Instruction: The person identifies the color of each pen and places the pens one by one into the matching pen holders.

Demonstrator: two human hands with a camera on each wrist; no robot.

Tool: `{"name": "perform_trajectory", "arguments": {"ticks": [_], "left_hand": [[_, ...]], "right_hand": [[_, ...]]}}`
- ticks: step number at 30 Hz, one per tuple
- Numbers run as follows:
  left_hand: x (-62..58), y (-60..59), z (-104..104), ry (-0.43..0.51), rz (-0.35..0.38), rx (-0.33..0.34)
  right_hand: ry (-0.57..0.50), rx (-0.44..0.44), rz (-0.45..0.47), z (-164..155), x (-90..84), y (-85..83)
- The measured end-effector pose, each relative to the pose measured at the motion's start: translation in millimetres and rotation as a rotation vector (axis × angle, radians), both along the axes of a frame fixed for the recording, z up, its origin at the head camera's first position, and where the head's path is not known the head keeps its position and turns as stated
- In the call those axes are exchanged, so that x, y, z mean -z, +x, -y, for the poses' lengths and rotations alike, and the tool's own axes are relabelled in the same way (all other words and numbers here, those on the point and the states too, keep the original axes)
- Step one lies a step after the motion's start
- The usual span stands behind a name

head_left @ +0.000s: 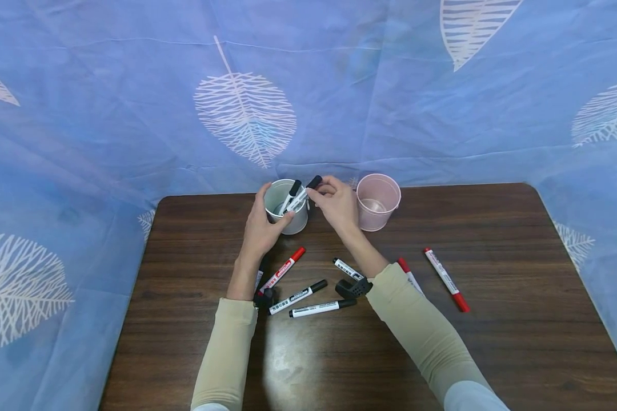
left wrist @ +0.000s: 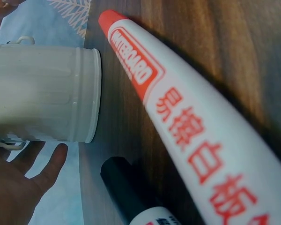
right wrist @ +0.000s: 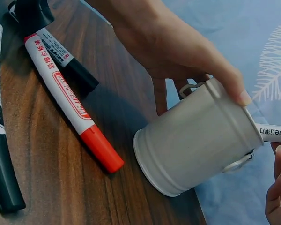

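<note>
the left hand (head_left: 261, 228) wraps around the white cup (head_left: 286, 206), thumb on the near wall and fingers curled round the far side, so the cup sits inside the curl of that hand near the table's (head_left: 493, 354) back edge. the right wrist view shows the same cup (right wrist: 196, 140) with the left fingers (right wrist: 225, 77) pressed on its rim and wall. the right hand (head_left: 336, 201) pinches a black-capped marker (head_left: 304, 193) between thumb and fingertips, its lower end inside the cup mouth, its cap sticking out just past the fingertips. another black-capped marker (head_left: 290, 195) already stands in the cup, just left of the pinched one.

a pink cup (head_left: 377, 201) stands just beyond the back of the right hand. a red-capped marker (head_left: 283, 269) lies just behind the left wrist, close to the base of the white cup; it fills the left wrist view (left wrist: 178, 117). two black-capped markers (head_left: 308, 301) lie between the forearms, and two more red-capped markers (head_left: 444, 278) lie out past the right forearm, well apart from the fingers.
</note>
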State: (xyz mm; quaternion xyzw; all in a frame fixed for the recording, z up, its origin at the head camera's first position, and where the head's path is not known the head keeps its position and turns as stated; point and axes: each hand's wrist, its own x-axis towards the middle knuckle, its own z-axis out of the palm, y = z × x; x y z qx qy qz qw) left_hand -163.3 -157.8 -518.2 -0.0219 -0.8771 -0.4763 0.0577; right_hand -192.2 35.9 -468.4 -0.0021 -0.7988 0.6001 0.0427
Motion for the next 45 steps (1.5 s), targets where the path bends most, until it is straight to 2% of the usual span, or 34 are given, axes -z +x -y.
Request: {"name": "perform_trajectory", "arguments": {"ticks": [4,10,18,23,29,34,45], "left_hand": [[-0.1,0.6,-1,0.004,-0.003,0.003],[0.1,1.9,-3,0.009,0.007,0.006],[4.2,7.0,-2,0.025,0.021,0.013],[4.3,10.0,0,0.030,0.029,-0.004],[0.5,7.4,0,0.017,0.029,-0.017],[-1.9,5.9,0,0.003,0.033,-0.018],[-1.5,-1.0,1,-0.002,-0.016,-0.004]], "right_hand": [[0.021,0.006,0.003,-1,0.3,1.3],[0.128,0.001,0.009,-4,0.7,6.0],[0.214,-0.043,-0.090,-14,9.8,17.8],[0.226,-0.084,-0.133,-21,13.0,25.8],[0.272,-0.120,-0.214,-26,13.1,30.3],[0.278,-0.127,-0.236,-28,12.4,31.3],[0.273,-0.132,-0.271,-38,12.6,39.2]]}}
